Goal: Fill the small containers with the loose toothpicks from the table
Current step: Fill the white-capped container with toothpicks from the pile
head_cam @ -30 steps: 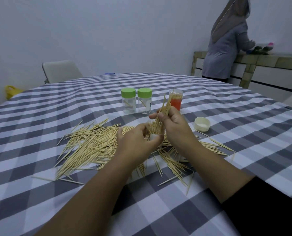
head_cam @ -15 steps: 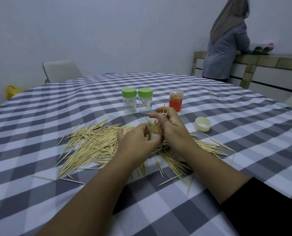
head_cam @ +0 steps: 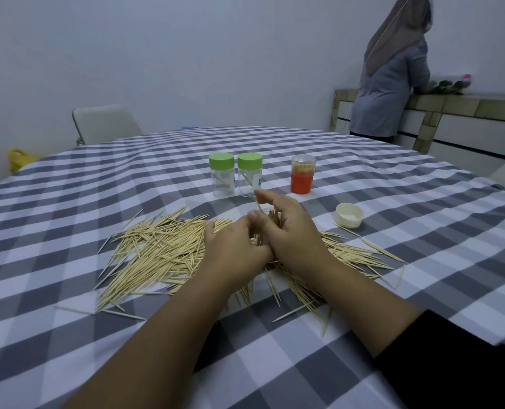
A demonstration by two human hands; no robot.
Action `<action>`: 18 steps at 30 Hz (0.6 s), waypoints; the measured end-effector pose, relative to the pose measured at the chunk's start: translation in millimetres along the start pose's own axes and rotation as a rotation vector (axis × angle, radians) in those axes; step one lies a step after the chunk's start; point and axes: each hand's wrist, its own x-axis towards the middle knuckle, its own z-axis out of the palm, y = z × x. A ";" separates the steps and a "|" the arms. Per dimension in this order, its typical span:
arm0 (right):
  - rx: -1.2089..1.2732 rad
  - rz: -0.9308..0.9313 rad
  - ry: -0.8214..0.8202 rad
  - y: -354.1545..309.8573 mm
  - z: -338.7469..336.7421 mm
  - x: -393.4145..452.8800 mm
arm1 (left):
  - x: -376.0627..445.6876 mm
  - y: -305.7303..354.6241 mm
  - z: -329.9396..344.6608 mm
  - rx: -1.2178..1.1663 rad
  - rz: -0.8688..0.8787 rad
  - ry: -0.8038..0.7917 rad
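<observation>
The checked table (head_cam: 68,202) carries everything, and the grip sits near its middle: the left hand (head_cam: 233,246) is curled round a small container, almost wholly hidden between the palms, while the right hand (head_cam: 289,231) bends its fingers over the bundle of toothpicks (head_cam: 273,219) standing in it. A second ago that bundle stood tall above the knuckles; now only the tips show, with one stick poking up by the right forefinger, so it has evidently gone down into the container, and this one looks close to full. Spread out to the left of the grip and trailing off to its right lies the loose heap (head_cam: 162,252), still large, so most of the task remains. Beyond the grip stand two green-capped jars (head_cam: 235,175), nearly empty, and to their right an orange jar (head_cam: 302,178) already packed. Right of the grip, apart from the hands, a white cap (head_cam: 349,215) lies upturned, probably for the held container.
</observation>
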 end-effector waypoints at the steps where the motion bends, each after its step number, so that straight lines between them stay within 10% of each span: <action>1: 0.026 0.005 0.026 0.1 1.3 -0.2 | 0.3 -0.4 0.2 -0.008 0.004 0.002; 18: -0.064 0.028 -0.195 -4.1 -11.2 -0.8 | -2.8 0.6 -27.2 0.052 -0.069 -0.201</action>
